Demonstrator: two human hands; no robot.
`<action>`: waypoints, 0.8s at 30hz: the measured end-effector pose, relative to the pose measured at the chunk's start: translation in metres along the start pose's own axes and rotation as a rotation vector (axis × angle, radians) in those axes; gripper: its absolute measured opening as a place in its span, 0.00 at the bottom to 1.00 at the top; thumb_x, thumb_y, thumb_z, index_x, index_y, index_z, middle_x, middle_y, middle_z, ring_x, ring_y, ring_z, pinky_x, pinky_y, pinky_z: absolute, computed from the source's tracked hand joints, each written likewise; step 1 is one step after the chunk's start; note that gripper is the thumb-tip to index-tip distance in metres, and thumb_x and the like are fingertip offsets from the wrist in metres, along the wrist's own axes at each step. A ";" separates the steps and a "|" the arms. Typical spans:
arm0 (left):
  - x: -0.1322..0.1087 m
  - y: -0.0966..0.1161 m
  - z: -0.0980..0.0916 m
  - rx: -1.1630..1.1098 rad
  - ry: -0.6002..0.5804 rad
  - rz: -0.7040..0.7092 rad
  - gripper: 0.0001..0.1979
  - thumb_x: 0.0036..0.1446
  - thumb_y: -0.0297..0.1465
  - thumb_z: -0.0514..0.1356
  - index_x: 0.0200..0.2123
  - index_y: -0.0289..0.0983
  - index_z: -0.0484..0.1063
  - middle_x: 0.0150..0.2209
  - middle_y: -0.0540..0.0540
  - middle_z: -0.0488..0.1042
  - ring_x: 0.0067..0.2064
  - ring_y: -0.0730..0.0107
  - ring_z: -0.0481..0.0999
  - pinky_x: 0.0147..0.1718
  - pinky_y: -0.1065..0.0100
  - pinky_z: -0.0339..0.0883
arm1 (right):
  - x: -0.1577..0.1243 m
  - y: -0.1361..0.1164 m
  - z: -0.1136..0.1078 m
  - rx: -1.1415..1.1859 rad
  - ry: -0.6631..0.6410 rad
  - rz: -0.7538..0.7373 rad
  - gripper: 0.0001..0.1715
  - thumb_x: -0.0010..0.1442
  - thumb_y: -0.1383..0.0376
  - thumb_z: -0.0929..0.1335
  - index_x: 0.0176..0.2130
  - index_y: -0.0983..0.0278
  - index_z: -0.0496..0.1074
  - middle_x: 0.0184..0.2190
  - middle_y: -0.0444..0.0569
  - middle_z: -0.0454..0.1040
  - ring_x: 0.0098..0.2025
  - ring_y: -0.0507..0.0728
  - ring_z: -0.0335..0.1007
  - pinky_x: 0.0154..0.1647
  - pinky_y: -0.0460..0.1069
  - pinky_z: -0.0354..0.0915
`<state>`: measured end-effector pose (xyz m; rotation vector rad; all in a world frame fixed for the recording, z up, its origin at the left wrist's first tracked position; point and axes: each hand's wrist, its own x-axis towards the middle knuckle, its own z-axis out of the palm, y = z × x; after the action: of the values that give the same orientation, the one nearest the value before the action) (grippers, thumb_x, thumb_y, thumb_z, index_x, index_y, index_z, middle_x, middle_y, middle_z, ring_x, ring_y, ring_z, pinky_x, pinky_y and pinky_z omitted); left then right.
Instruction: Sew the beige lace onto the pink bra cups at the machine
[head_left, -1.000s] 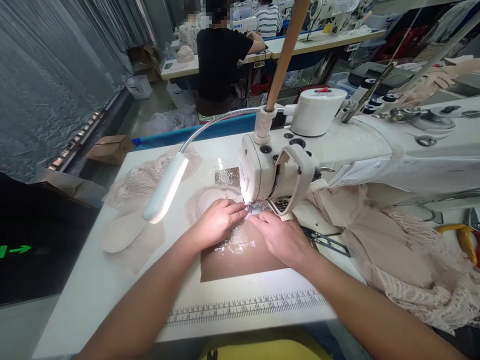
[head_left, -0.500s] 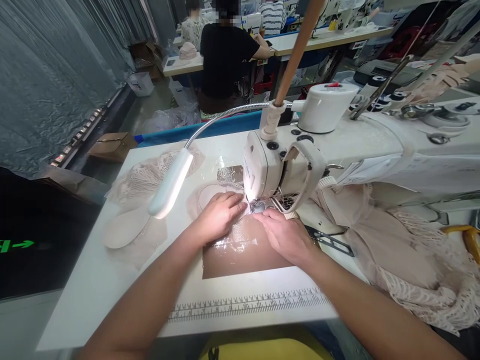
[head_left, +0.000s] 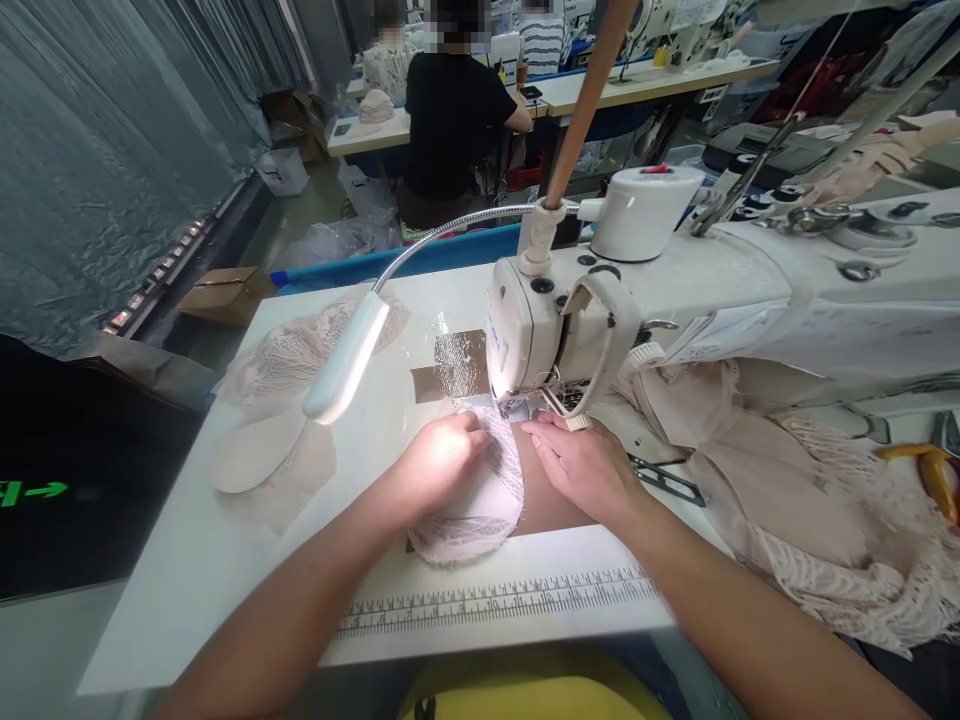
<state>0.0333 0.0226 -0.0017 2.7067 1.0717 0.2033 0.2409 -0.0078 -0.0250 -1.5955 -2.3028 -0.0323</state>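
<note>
A pale pink lace bra cup lies to the left of and in front of the needle of the sewing machine. My left hand is closed on its upper left edge, with curled fingers partly hidden. My right hand is at the right of the presser foot, its fingers pressed together close to the needle. What those fingertips hold, if anything, is too small to make out. Under the cup and my right hand is a brown sheet on the white table.
A lamp on a bendy neck reaches over the left side. Lace pieces and a smooth cup piece lie at left. More beige lace garments are heaped at right. A printed ruler runs along the front edge. Beyond, a person sits at another table.
The lace cup has come toward me and turned, and now lies over the brown sheet. My left hand has moved slightly nearer and curled; my right hand stays near the needle.
</note>
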 end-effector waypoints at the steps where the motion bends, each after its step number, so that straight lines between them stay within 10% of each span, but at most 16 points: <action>1: 0.000 0.001 0.002 -0.012 0.023 0.014 0.16 0.64 0.30 0.47 0.36 0.34 0.75 0.31 0.43 0.71 0.31 0.67 0.70 0.28 0.67 0.66 | 0.000 0.000 -0.001 -0.009 -0.004 0.007 0.19 0.60 0.71 0.60 0.41 0.60 0.78 0.36 0.51 0.76 0.37 0.57 0.70 0.36 0.49 0.62; 9: -0.001 0.004 0.005 0.053 0.046 0.188 0.17 0.63 0.27 0.49 0.52 0.31 0.69 0.53 0.38 0.70 0.47 0.59 0.71 0.44 0.58 0.70 | -0.001 -0.004 -0.006 0.081 -0.062 -0.036 0.21 0.59 0.74 0.60 0.43 0.60 0.76 0.33 0.47 0.75 0.30 0.53 0.65 0.31 0.47 0.56; 24: -0.001 -0.006 0.013 0.122 0.034 0.216 0.21 0.60 0.28 0.50 0.56 0.29 0.65 0.58 0.35 0.66 0.46 0.56 0.71 0.43 0.57 0.68 | -0.002 -0.008 0.000 0.002 -0.077 -0.132 0.17 0.61 0.73 0.60 0.41 0.64 0.75 0.29 0.46 0.70 0.26 0.52 0.56 0.28 0.49 0.48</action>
<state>0.0308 0.0244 -0.0154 2.9378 0.8241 0.2274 0.2338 -0.0128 -0.0242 -1.4662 -2.4628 -0.0007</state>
